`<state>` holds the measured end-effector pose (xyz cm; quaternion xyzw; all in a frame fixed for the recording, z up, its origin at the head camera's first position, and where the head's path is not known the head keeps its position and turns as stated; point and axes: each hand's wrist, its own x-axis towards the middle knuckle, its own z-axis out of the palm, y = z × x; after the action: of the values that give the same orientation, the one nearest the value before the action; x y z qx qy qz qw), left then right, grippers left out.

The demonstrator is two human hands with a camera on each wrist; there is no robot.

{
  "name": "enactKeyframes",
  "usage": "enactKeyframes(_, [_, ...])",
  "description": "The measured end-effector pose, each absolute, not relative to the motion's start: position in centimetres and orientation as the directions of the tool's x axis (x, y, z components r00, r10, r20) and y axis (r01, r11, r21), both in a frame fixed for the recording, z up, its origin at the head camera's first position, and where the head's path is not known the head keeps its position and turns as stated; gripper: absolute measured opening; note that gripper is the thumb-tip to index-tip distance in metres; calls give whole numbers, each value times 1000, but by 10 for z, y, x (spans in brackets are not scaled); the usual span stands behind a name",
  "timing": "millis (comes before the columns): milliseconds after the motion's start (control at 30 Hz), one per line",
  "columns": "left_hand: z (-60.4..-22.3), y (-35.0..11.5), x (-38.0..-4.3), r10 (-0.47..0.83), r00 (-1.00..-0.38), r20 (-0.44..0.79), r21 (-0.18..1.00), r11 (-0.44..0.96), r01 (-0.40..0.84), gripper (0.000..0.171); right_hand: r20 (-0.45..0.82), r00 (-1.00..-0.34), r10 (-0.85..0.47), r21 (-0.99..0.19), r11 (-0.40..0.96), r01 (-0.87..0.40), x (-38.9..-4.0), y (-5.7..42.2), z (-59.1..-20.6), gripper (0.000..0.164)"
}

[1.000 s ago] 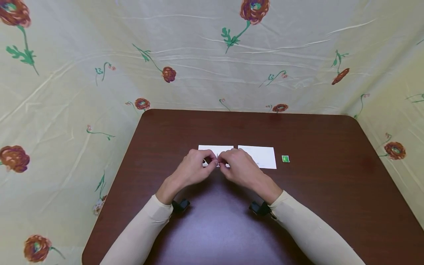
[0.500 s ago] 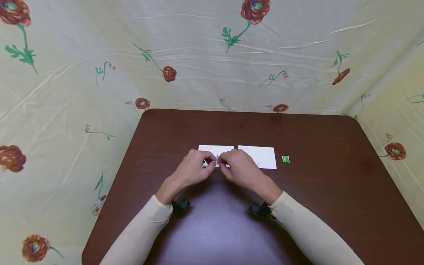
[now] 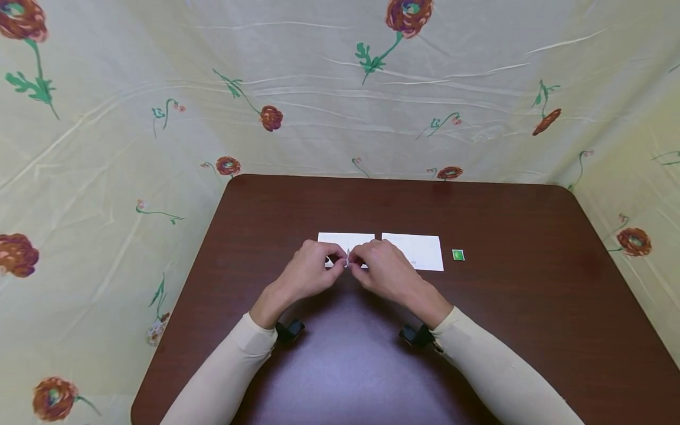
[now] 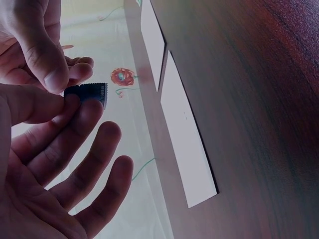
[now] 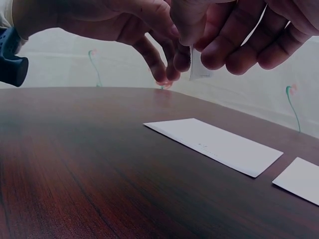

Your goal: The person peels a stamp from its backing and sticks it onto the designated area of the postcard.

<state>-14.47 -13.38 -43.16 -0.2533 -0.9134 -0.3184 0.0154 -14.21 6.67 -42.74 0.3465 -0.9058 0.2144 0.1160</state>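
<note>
Between my two hands is a small postage stamp, raised over the table. Its dark, toothed-edged face [image 4: 94, 91] shows in the left wrist view, and its pale back [image 5: 199, 69] in the right wrist view. My left hand [image 3: 310, 268] pinches it between thumb and index finger, the other fingers spread loosely. Fingertips of my right hand [image 3: 390, 268] meet it at the opposite edge, thumb and finger brought together on it. Below lies a white envelope [image 3: 345, 238], partly covered by the hands in the head view.
A second white envelope [image 3: 427, 248] lies just right of the first, a narrow gap between them. Further right is a green stamp [image 3: 458, 255] on the brown table [image 3: 504, 218]. A flowered cloth [image 3: 319, 77] hangs behind and along the sides.
</note>
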Motion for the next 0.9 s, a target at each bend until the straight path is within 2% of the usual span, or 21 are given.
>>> enactKeyframes(900, [-431, -133, -143, 469, -866, 172, 554, 681, 479, 13, 392, -737, -550, -278, 693, -665, -143, 71, -433, 15])
